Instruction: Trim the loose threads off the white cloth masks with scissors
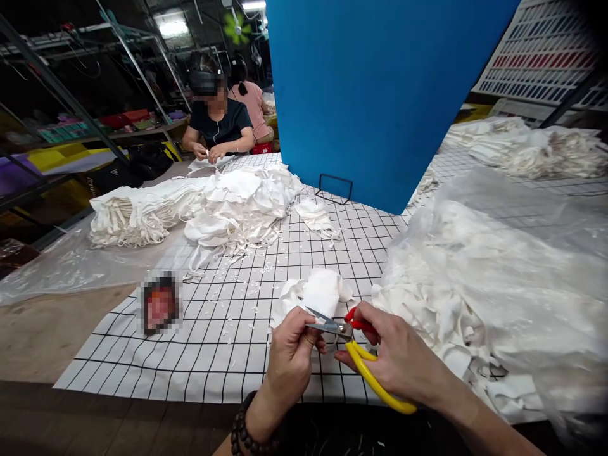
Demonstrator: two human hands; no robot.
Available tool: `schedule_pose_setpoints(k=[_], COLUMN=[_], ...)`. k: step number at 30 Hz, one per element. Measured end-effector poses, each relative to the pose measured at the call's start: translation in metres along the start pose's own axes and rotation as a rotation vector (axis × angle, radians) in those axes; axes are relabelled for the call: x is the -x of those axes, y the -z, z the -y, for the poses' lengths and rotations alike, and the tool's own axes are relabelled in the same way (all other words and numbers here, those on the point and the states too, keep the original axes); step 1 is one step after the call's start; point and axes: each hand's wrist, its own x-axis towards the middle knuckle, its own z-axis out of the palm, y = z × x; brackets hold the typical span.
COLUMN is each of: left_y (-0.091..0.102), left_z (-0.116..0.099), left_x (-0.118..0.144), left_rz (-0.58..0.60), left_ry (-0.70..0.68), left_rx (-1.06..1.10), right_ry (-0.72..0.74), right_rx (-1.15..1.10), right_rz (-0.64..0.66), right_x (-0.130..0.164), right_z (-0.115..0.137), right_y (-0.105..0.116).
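Note:
My right hand (394, 345) is closed around a pair of scissors (363, 367) with one red and one yellow handle. The blades point left and stand apart. My left hand (291, 354) pinches a white fabric piece (316, 291) with thin straps, close to the blades. Most of that piece lies bunched on the table just behind my hands. Whether the blades touch the fabric I cannot tell. Small white scraps (232, 291) are scattered on the grid-patterned cloth (190, 354) to the left.
White garment pieces (247, 196) are heaped at the back left, beside a layered stack (137, 212). A clear plastic bag (513, 266) of white fabric bulges at the right. A tall blue panel (365, 95) stands ahead. Across the table sits a person (221, 130) handling white fabric.

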Motion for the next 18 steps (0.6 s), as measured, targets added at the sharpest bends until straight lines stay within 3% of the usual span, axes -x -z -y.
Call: schedule_pose_setpoints(k=[8,18], left_y=[0.002,0.005], left_z=[0.000,-0.002], left_x=[0.000,0.000], left_rz=[0.026,0.072], left_ry=[0.009,0.033], left_rx=[-0.037,-0.098], right_ry=[0.048,0.055], right_rx=[0.098,0.165], right_rz=[-0.085,-0.085], right_x=[0.004,0.007], right_z=[-0.002,-0.011], right_y=[-0.005,-0.009])
